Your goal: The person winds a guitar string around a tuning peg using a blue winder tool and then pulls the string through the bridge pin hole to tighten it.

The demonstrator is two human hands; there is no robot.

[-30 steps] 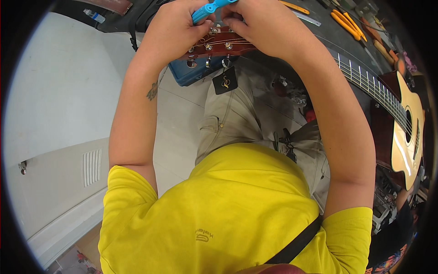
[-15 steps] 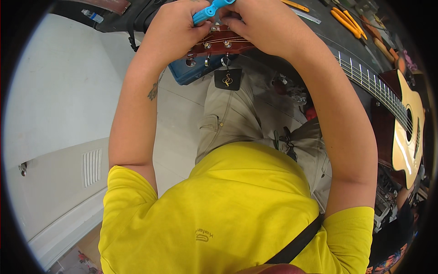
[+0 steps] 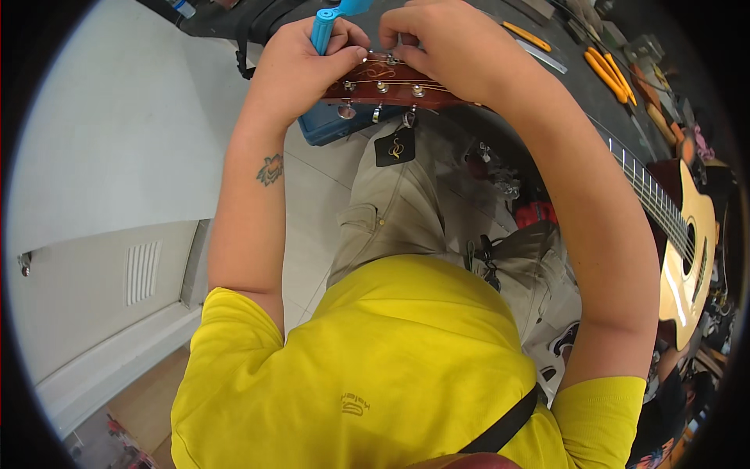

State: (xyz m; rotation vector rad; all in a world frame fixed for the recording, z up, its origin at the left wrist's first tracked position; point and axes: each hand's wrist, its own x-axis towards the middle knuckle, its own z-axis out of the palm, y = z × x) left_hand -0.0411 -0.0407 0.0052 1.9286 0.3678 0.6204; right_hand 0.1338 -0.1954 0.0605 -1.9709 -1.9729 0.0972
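Observation:
My left hand [image 3: 312, 66] is closed around a blue string winder [image 3: 320, 33], held nearly upright above a reddish-brown guitar headstock [image 3: 367, 92]. Its thumb tip reaches the back row of tuners. My right hand [image 3: 437, 47] has curled fingers at the same row, beside the thin strings; what they pinch, if anything, is too small to make out. Metal tuners [image 3: 418, 91] line the front edge, with a black tag [image 3: 388, 150] hanging below them.
The dark bench [image 3: 539, 27] holds orange-handled pliers [image 3: 605, 74], a metal ruler [image 3: 543, 57] and assorted tools. An acoustic guitar [image 3: 672, 289] is at the right. A white panel [image 3: 101, 141] is at the left, a blue case [image 3: 316, 125] under the headstock, and a water bottle [image 3: 183, 9] behind.
The blue winder has swung more upright. Both hands and the headstock appear slightly lower and further right in the view, and my right fingers have shifted at the tuners.

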